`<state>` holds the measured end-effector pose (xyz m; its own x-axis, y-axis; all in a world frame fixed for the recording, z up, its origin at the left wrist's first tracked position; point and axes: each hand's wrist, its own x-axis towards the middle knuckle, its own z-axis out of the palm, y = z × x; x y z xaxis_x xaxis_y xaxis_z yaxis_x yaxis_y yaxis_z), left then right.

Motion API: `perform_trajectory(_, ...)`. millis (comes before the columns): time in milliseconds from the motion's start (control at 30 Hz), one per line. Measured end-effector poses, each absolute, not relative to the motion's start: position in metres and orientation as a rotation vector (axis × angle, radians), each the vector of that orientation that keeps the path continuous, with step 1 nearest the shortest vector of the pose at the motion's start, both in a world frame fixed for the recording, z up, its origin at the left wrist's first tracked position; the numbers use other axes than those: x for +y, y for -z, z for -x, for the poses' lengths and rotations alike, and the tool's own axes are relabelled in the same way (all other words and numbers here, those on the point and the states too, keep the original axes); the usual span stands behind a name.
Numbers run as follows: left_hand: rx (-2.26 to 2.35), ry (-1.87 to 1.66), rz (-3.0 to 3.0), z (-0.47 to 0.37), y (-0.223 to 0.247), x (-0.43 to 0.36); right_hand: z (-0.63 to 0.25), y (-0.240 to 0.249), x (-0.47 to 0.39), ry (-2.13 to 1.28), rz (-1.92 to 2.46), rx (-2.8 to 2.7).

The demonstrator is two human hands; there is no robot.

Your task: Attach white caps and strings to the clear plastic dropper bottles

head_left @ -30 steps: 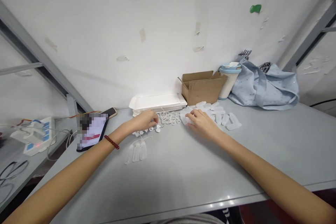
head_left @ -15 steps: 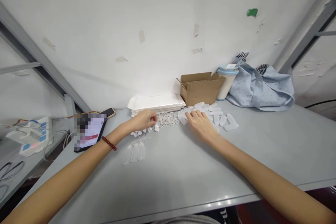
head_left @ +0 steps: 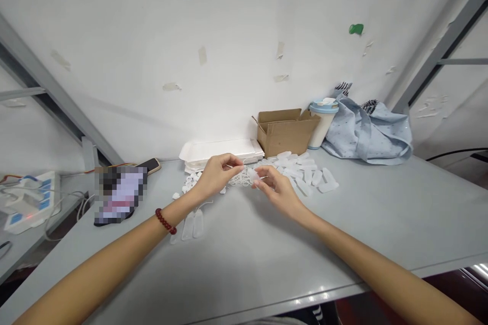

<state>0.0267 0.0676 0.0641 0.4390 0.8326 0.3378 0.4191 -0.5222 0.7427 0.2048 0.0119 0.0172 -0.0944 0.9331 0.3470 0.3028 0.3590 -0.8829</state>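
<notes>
My left hand (head_left: 218, 176) is closed in a pinch above a pile of small white loops (head_left: 239, 181); what its fingertips hold is too small to make out. My right hand (head_left: 280, 194) faces it, thumb and fingers closed on a translucent plastic sleeve (head_left: 252, 175). Behind and right of that hand lies a heap of similar translucent sleeves (head_left: 305, 168). Small white caps (head_left: 190, 181) lie beside my left wrist, partly hidden by it. Nearer to me, several sleeves with thin strings (head_left: 187, 226) rest side by side on the grey table (head_left: 244, 264).
Flat white boxes (head_left: 221, 149) are stacked against the wall. To their right stand an open cardboard box (head_left: 290, 137), a lidded cup (head_left: 321, 124) and a light blue bag (head_left: 368, 134). At left lie a phone (head_left: 122, 195) and a power strip (head_left: 36, 203).
My right hand has come left from the heap, bringing a translucent sleeve. My left hand has moved right from the white caps, so both hands are now close together. The view has shifted slightly.
</notes>
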Motion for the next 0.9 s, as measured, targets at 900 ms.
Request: perform_trajectory(900, 0.58, -1.197, -2.841, -0.008, -0.043, 0.022, -0.197, -0.02, 0.003, -1.063, 1.055, -1.51)
